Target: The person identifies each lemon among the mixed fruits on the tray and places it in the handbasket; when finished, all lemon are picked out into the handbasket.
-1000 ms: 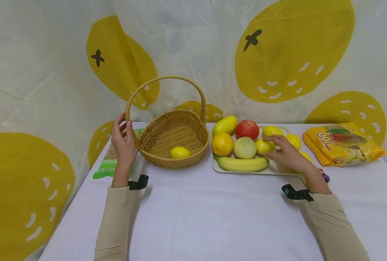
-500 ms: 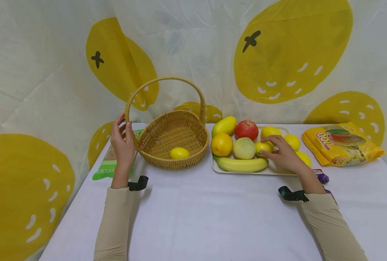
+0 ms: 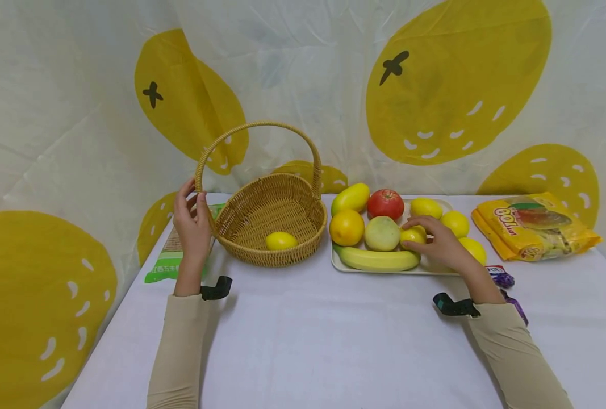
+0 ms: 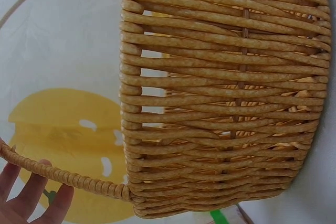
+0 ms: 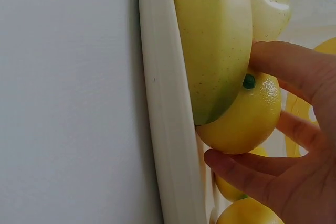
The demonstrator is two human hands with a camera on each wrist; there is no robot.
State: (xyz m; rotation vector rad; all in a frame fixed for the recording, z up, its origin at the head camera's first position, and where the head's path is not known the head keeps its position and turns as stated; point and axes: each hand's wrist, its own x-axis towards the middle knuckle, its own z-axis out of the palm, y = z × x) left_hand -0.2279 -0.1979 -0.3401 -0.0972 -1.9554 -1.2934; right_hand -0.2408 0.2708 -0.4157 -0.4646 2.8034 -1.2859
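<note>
— Why is the left hand (image 3: 192, 224) at the basket (image 3: 269, 218)?

— Its fingers curl round the handle's base, which looks meant to steady it on the table (image 3: 303, 335).

— And the right hand (image 3: 438, 245)?

— Thumb and fingers pinch a small lemon (image 3: 412, 236) on the tray (image 3: 384, 268), wedged against the banana (image 3: 376, 259). Another lemon (image 3: 281, 240) lies inside the basket.
</note>
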